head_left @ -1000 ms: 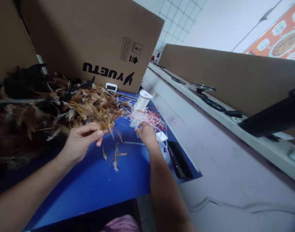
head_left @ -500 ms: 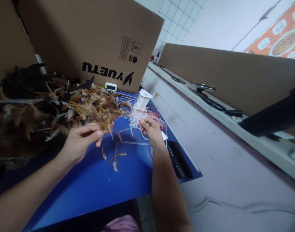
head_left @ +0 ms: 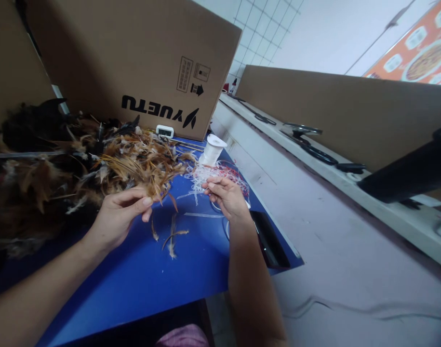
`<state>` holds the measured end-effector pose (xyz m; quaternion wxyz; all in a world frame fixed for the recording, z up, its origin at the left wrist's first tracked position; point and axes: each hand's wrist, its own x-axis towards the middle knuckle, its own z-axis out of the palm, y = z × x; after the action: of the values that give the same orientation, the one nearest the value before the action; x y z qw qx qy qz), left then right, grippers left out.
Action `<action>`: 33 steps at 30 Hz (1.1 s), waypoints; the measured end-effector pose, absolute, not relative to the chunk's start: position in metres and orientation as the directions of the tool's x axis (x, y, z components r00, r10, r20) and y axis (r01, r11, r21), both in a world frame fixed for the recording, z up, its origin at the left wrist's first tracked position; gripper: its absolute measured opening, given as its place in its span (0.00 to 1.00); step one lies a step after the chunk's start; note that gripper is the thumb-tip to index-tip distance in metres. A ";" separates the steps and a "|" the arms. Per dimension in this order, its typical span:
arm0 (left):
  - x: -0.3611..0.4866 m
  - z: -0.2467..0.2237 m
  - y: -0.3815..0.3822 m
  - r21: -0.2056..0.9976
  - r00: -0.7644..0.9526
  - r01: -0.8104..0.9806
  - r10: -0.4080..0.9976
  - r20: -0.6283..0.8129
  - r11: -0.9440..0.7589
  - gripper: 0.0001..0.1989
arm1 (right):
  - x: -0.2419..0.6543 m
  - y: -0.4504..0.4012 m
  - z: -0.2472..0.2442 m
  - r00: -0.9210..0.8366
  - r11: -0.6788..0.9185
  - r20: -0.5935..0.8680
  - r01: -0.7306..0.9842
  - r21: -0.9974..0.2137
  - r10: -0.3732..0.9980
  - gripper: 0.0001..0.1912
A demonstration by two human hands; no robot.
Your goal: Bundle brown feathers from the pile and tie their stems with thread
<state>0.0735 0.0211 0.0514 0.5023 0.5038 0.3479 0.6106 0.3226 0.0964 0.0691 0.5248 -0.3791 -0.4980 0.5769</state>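
Observation:
My left hand (head_left: 124, 212) is closed in a pinch on a small bunch of brown feathers (head_left: 158, 185), whose tips fan out up and away from my fingers. Behind it lies a large heap of brown and black feathers (head_left: 126, 144). My right hand (head_left: 225, 195) has its thumb and fingers pinched together at the near edge of a tangle of clear and red strips (head_left: 202, 176). What sits between those fingertips is too small to make out. A few loose feathers (head_left: 172, 238) and a flat clear strip (head_left: 202, 215) lie on the blue tabletop (head_left: 191, 270).
A white spool (head_left: 213, 148) stands behind the tangle. A small white digital display (head_left: 165, 131) sits against a large cardboard box (head_left: 133, 53). A black phone (head_left: 271, 241) lies near the table's right edge, beside the wall. A ledge (head_left: 307, 149) at right carries dark objects.
My right hand has shifted slightly and turned, its fingertips now a little further left. The left hand keeps its pinch on the feathers and has barely moved.

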 end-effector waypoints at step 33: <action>0.090 0.053 0.015 0.847 0.193 -0.491 0.974 -0.119 0.201 0.08 | 0.266 0.046 0.074 -0.174 0.861 0.850 0.218 -0.460 0.498 0.11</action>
<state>0.0904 0.0146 0.0534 0.6913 0.3444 0.3504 0.5299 0.2655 0.0460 0.0744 0.5976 -0.2366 -0.7571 0.1170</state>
